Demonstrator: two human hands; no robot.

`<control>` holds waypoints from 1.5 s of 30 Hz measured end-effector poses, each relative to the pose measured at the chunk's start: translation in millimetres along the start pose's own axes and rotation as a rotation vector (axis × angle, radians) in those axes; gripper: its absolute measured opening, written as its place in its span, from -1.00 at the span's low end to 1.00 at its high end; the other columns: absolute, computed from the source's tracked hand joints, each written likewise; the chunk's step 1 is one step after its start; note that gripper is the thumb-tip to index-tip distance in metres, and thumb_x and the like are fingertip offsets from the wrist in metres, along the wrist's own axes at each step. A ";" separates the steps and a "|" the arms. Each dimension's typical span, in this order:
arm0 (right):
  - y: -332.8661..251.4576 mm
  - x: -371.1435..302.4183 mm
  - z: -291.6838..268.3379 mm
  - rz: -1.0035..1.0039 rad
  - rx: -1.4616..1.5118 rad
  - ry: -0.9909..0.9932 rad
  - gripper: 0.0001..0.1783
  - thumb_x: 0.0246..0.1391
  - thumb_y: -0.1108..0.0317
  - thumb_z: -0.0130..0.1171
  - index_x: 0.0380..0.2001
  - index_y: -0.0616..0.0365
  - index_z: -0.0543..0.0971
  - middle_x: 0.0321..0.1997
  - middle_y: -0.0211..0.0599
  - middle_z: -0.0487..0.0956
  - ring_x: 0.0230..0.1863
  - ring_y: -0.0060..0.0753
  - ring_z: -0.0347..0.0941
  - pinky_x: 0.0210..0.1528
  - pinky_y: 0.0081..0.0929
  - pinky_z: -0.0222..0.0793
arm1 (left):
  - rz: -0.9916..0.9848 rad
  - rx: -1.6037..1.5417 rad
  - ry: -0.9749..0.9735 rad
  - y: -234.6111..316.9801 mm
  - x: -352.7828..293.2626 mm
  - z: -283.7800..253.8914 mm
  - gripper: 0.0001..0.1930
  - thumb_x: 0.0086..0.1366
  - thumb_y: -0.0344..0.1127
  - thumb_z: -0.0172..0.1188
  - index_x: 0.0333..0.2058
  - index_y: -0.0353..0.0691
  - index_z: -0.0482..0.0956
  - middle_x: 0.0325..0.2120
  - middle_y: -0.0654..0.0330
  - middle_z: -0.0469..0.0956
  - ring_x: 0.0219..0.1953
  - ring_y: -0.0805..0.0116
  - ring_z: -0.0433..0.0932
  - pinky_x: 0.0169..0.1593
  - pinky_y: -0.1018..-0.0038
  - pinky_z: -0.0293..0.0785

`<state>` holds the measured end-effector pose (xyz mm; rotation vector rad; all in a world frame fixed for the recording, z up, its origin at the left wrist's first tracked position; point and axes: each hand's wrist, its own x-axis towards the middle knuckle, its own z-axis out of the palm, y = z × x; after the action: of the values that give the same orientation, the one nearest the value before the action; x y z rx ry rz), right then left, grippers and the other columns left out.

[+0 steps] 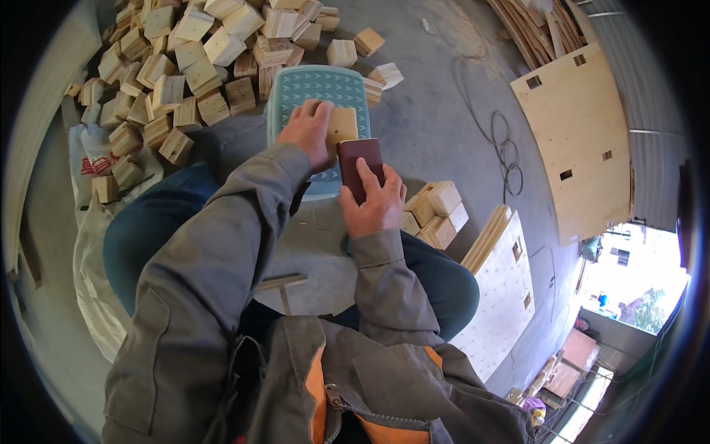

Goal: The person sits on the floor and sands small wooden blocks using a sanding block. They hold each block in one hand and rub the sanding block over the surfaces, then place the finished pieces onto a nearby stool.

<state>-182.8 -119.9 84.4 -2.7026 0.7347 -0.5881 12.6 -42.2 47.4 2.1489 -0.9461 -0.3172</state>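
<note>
A pale plywood block (pixel 342 126) stands on a blue-green plastic stool (pixel 296 79) between my knees. My left hand (pixel 310 137) grips that block from its left side, fingers closed over it. Closed around a flat, reddish-brown sanding block (pixel 359 160) is my right hand (pixel 375 200), its fingers lying along the face. The upper end of the sanding block meets the lower right edge of the wood; whether they press together I cannot tell. Fingers hide part of both pieces.
A big heap of wooden blocks (pixel 200 70) lies at the far left. Several stacked blocks (pixel 436 211) sit by my right knee, near leaning plywood sheets (pixel 497 288). A white sack (pixel 96 274) lies left; a cable (pixel 503 144) coils on the floor.
</note>
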 end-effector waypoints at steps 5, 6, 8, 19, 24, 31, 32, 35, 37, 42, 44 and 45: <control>4.6 38.1 18.2 0.001 0.007 0.041 -0.36 0.01 0.13 0.51 0.24 -0.18 0.71 0.29 0.06 0.48 0.27 0.22 0.44 0.27 0.12 0.44 | -0.040 0.002 -0.011 3.3 0.3 -2.2 -0.10 -0.06 -0.33 0.54 0.31 -0.14 0.35 0.29 -0.12 0.39 0.32 -0.31 0.41 0.37 0.04 0.47; 7.5 53.7 26.7 0.013 0.006 0.029 -0.36 0.02 0.12 0.50 0.24 -0.20 0.71 0.29 0.03 0.49 0.28 0.20 0.44 0.28 0.11 0.44 | -0.048 0.005 -0.008 2.8 -1.3 -1.1 -0.09 -0.08 -0.34 0.54 0.31 -0.13 0.35 0.29 -0.11 0.38 0.33 -0.31 0.41 0.37 0.04 0.47; 14.6 91.6 43.3 0.033 0.002 0.013 -0.36 0.03 0.11 0.49 0.25 -0.23 0.71 0.29 -0.03 0.51 0.30 0.16 0.43 0.31 0.07 0.44 | -0.058 0.009 0.004 2.3 -0.9 0.6 -0.08 -0.10 -0.37 0.53 0.30 -0.13 0.34 0.30 -0.10 0.38 0.33 -0.30 0.41 0.37 0.06 0.48; 16.7 137.8 52.0 0.120 0.000 -0.117 -0.34 0.09 0.02 0.44 0.30 -0.23 0.68 0.28 0.00 0.53 0.31 0.16 0.44 0.33 0.04 0.46 | -0.018 -0.005 0.004 0.3 0.5 1.4 -0.10 -0.09 -0.38 0.51 0.31 -0.15 0.36 0.29 -0.09 0.39 0.31 -0.30 0.42 0.35 0.05 0.48; 7.2 56.1 22.4 -0.005 0.013 -0.042 -0.36 0.07 0.09 0.46 0.28 -0.17 0.69 0.30 0.08 0.48 0.25 0.26 0.44 0.28 0.09 0.46 | -0.023 0.013 0.040 2.5 0.6 3.6 -0.14 0.01 -0.27 0.54 0.31 -0.17 0.36 0.28 -0.11 0.41 0.32 -0.28 0.41 0.37 0.04 0.47; -1.8 4.5 5.8 0.000 0.025 0.003 -0.35 0.02 0.16 0.50 0.26 -0.13 0.69 0.30 0.11 0.46 0.26 0.26 0.43 0.28 0.11 0.44 | -0.019 0.004 -0.011 5.0 1.0 -1.2 -0.14 0.04 -0.28 0.53 0.32 -0.20 0.34 0.30 -0.08 0.39 0.34 -0.22 0.39 0.40 0.08 0.46; -1.4 8.6 5.5 -0.008 0.019 0.011 -0.34 0.02 0.16 0.51 0.26 -0.13 0.69 0.30 0.11 0.46 0.26 0.26 0.44 0.28 0.11 0.44 | -0.017 0.008 -0.012 4.4 1.8 -0.9 -0.14 0.04 -0.28 0.53 0.32 -0.20 0.34 0.30 -0.08 0.39 0.34 -0.22 0.40 0.40 0.08 0.46; 3.4 32.9 20.2 -0.011 0.052 0.035 -0.34 0.01 0.16 0.52 0.25 -0.12 0.70 0.30 0.11 0.47 0.26 0.26 0.44 0.29 0.11 0.45 | -0.053 0.036 -0.026 3.8 -0.3 -5.3 -0.14 0.03 -0.28 0.53 0.32 -0.19 0.35 0.29 -0.06 0.40 0.34 -0.21 0.40 0.40 0.10 0.47; 12.4 65.6 33.2 -0.007 0.070 0.050 -0.36 0.02 0.14 0.51 0.24 -0.11 0.72 0.28 0.07 0.50 0.28 0.23 0.44 0.32 0.08 0.46 | -0.051 0.001 -0.008 1.6 0.1 -0.8 -0.09 -0.06 -0.32 0.55 0.32 -0.16 0.34 0.30 -0.09 0.39 0.34 -0.27 0.39 0.39 0.07 0.47; 33.8 154.4 60.2 0.065 0.052 -0.067 -0.34 0.04 0.09 0.47 0.26 -0.11 0.71 0.26 0.02 0.58 0.29 0.14 0.47 0.35 -0.02 0.46 | -0.029 -0.020 -0.014 5.3 3.5 2.3 -0.05 -0.13 -0.39 0.54 0.31 -0.16 0.34 0.29 -0.08 0.38 0.35 -0.29 0.39 0.38 0.06 0.48; 32.8 166.9 64.5 0.095 0.079 -0.151 -0.33 0.04 0.10 0.48 0.26 -0.05 0.71 0.21 0.04 0.64 0.27 0.10 0.51 0.36 -0.06 0.45 | -0.028 -0.024 0.008 1.7 -0.4 3.3 -0.06 -0.13 -0.40 0.54 0.31 -0.16 0.33 0.28 -0.08 0.39 0.34 -0.29 0.39 0.37 0.06 0.48; 26.6 173.6 58.4 0.124 0.101 -0.187 -0.33 0.03 0.11 0.48 0.25 0.01 0.71 0.16 0.07 0.69 0.24 0.07 0.54 0.37 -0.07 0.44 | -0.027 -0.022 0.008 1.1 -0.5 2.6 -0.06 -0.13 -0.40 0.54 0.31 -0.16 0.34 0.28 -0.08 0.39 0.34 -0.29 0.39 0.37 0.06 0.48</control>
<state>-30.8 -225.2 77.2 -2.5541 0.7921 -0.3285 10.5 -43.6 46.4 2.1429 -0.9055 -0.3309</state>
